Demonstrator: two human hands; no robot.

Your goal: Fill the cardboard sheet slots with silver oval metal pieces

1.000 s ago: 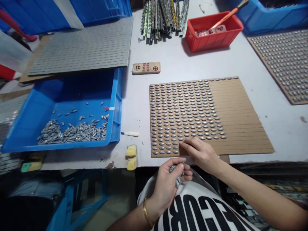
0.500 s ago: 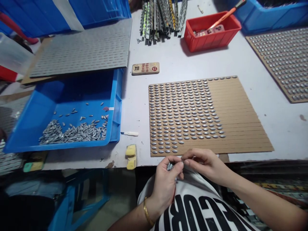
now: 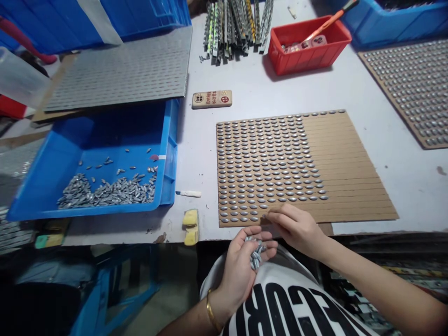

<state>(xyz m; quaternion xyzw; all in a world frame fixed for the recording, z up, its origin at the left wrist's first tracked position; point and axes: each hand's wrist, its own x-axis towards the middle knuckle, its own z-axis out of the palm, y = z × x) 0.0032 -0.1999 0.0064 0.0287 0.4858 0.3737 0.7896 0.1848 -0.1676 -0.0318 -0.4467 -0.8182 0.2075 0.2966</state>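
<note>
My left hand (image 3: 241,261) is cupped palm up below the board's front edge, its fingers curled round a small pile of silver oval pieces (image 3: 256,255). My right hand (image 3: 297,228) reaches over the front of the cardboard board (image 3: 350,177), thumb and fingers pinching one silver piece (image 3: 265,216) at the end of a short row. Rows of the same silver pieces (image 3: 261,161) cover the left and middle of the board; its right part shows bare ruled lines. Loose pieces (image 3: 115,189) lie heaped in the blue bin (image 3: 170,154) at the left.
A red box (image 3: 304,58) holding an orange-handled tool stands behind the board. Nearby lie a wooden block (image 3: 212,99), metal strips (image 3: 234,32), a white-handled blade (image 3: 189,193) and a yellow clip (image 3: 191,227). A second filled board (image 3: 416,88) is at the right.
My right hand has moved up and away from my left hand onto the board's front area with a piece. My left hand's fingers have opened, showing the pile in the palm.
</note>
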